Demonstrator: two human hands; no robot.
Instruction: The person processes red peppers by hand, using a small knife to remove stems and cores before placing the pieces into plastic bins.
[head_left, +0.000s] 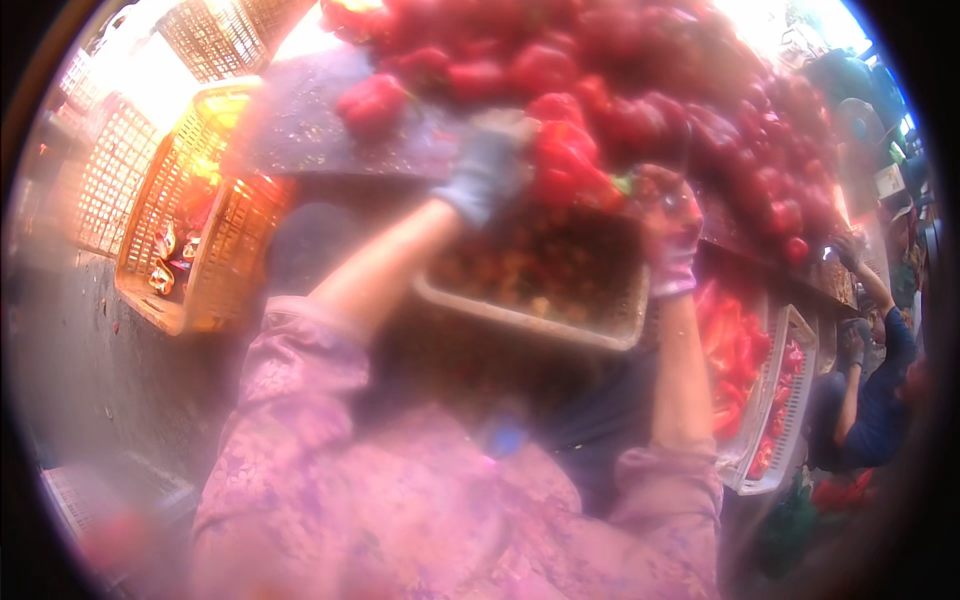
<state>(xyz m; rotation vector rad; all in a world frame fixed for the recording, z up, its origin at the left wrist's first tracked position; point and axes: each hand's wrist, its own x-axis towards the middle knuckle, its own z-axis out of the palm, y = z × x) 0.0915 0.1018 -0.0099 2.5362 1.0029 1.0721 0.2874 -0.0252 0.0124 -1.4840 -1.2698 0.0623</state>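
Note:
Between my two gloved hands is a red bell pepper, its green stem turned to the right. My left hand, in a grey glove, grips its left side. Fingers curled, my right hand is close to the stem end; blur hides whether it holds a small tool or touches the pepper. Behind both hands, a large heap of red bell peppers covers the work table. One loose red pepper lies left of the heap. Below my hands stands a crate with small, blurred scraps inside.
An orange plastic basket holding pepper pieces stands at left. White crates with red peppers stand at right. Farther right, another person in dark blue reaches toward the heap. A pale crate sits on the floor at lower left.

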